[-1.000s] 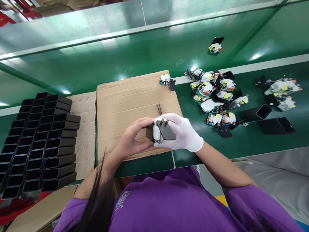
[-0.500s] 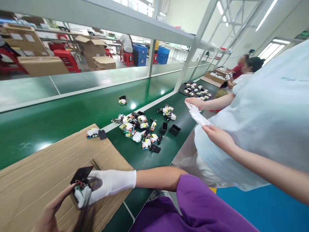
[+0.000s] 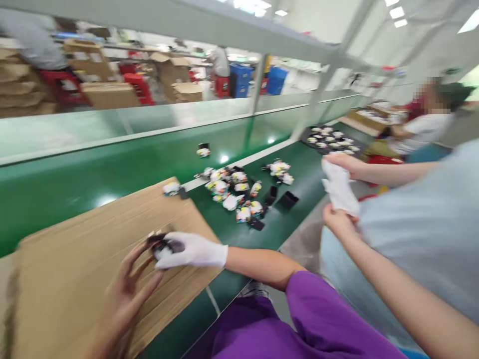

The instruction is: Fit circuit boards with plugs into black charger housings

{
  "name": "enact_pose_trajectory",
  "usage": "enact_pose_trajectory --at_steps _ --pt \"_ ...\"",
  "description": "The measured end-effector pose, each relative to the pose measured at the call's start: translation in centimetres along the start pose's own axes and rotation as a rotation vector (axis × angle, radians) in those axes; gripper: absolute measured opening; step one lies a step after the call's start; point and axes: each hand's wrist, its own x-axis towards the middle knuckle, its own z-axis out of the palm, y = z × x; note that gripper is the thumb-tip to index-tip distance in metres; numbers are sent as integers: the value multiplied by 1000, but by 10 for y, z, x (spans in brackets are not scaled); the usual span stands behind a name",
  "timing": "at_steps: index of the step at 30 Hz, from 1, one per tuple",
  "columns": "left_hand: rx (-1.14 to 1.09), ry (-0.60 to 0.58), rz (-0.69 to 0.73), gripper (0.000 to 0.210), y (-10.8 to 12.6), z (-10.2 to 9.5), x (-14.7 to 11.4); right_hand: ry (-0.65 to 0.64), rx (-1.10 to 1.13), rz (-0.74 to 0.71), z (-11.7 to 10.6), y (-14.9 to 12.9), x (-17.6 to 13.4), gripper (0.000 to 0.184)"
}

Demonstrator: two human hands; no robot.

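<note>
The view is motion-blurred. My right hand [image 3: 194,250], in a white glove, holds a small black charger part with white filling [image 3: 161,246] over a sheet of brown cardboard [image 3: 86,244]. My bare left hand [image 3: 129,289] is just left of it, fingers spread and reaching up to the part's left side. Whether the left fingers grip the part is unclear.
A pile of small circuit boards and black plug caps [image 3: 234,192] lies on the green belt [image 3: 112,164] beyond the cardboard, with two open black housings [image 3: 282,197]. Close on the right, a co-worker's hands hold a white glove [image 3: 339,187]. Another person sits farther back.
My head has swung up and to the right, from looking down at the cardboard to looking along the belt. The hands with the part have moved slightly right; the co-worker's hands have shifted.
</note>
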Motion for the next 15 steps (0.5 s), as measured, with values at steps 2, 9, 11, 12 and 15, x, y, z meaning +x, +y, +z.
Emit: enact_pose_trajectory --at_steps 2,9,11,12,15 --pt "-211 -16 -166 53 15 6 2 15 94 45 3 -9 -15 62" --pt "-470 -3 -411 65 25 12 12 58 40 90 10 -14 -19 64" --pt "-489 9 -440 66 26 12 11 68 19 95 11 -14 -20 66" --pt "-496 11 -443 67 27 13 12 68 15 99 10 -14 -21 68" --pt "-493 10 -433 66 24 15 15 57 5 120 6 -13 -21 70"
